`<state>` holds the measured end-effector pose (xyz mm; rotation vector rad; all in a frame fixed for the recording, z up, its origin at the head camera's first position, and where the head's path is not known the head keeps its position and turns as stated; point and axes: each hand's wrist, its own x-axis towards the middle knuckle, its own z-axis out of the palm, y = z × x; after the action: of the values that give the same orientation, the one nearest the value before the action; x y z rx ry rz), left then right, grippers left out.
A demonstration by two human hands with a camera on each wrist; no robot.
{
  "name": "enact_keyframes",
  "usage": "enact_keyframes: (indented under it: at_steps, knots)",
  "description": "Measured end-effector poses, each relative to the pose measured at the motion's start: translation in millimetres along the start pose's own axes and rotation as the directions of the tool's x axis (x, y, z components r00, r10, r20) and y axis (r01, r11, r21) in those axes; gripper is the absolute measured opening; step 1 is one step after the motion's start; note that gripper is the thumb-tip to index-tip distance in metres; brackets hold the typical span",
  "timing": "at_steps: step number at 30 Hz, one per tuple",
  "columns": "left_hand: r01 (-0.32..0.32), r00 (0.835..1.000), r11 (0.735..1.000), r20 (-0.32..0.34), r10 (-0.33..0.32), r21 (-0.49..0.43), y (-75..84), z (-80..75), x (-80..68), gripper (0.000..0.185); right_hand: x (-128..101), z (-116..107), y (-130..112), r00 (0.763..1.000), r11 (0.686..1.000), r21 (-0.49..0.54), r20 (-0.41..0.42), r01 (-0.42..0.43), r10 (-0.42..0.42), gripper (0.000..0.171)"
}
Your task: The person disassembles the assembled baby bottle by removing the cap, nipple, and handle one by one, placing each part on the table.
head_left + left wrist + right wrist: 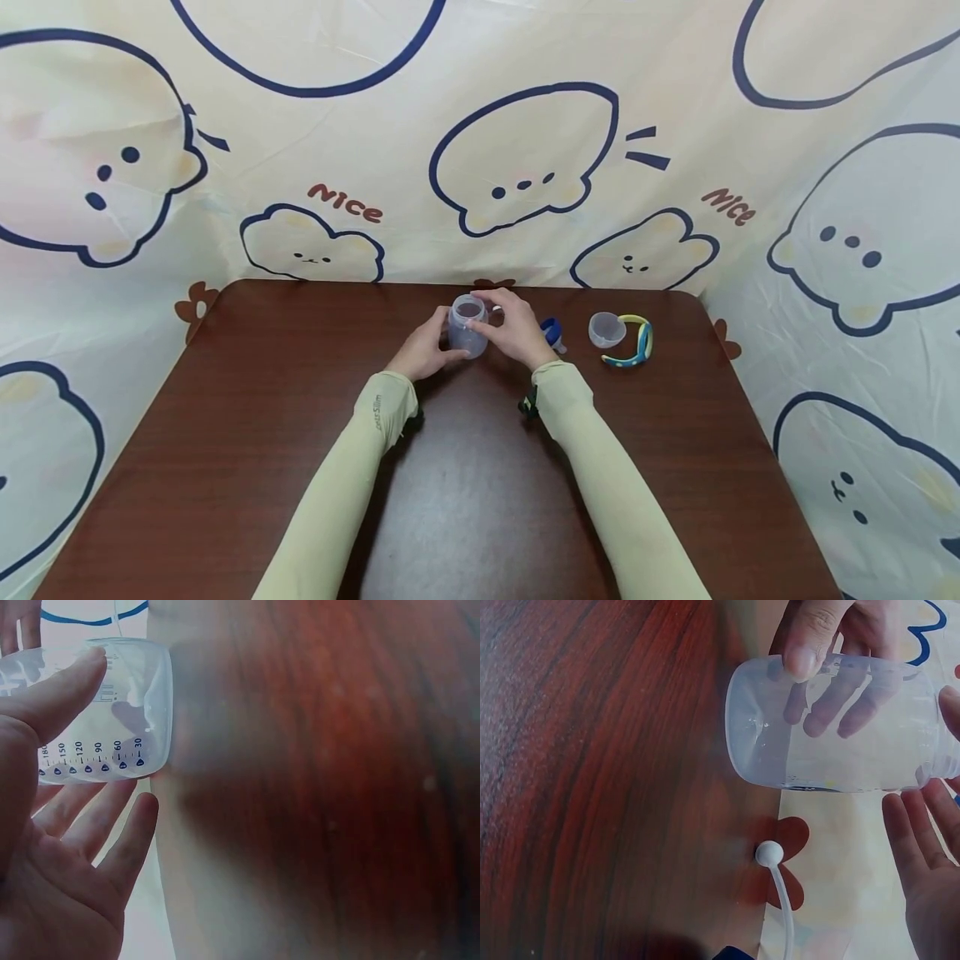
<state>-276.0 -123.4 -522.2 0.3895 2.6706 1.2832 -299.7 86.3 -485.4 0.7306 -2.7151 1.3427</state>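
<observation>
A clear baby bottle (468,335) with an uncovered mouth is upright between both hands, at the far middle of the table. My left hand (422,346) grips its body from the left; the left wrist view shows the thumb (79,679) across the side of the bottle (142,705), above dark measuring marks. With thumb and fingers, my right hand (517,327) holds the bottle's neck. Whether the base touches the table cannot be told. Just right of that hand lies a blue collar (551,331). A straw with a white ball end (769,853) shows in the right wrist view.
Farther right on the brown table (480,500) are a clear dome cap (606,331) and a curved yellow-and-blue handle (642,340). A patterned cloth (405,150) hangs behind the table's back edge and along both sides.
</observation>
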Motion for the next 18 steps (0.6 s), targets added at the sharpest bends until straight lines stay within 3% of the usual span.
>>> enact_keyframes:
  at_steps: [5,13,15,18]
  knots:
    - [-0.018,1.000,0.999,0.004,0.017,0.039,-2.1,-2.2,0.1,0.078,-1,-1,0,1.000,1.000,-0.005,0.007,0.005,-0.005,0.055]
    - [-0.033,0.999,0.977,-0.026,0.039,0.211,-2.3,-12.1,-6.2,0.099,-10,-17,2,0.999,0.994,-0.104,0.018,0.041,-0.040,0.066]
    - [-0.050,0.997,0.954,-0.043,0.066,0.295,-3.3,-22.6,-13.2,0.097,-15,-27,0,0.999,0.986,-0.162,0.009,0.045,-0.044,0.066]
    - [-0.077,0.990,0.887,-0.071,0.122,0.455,-6.8,-47.1,-30.0,0.093,-21,-44,-1,0.999,0.965,-0.259,-0.012,0.045,-0.050,0.066]
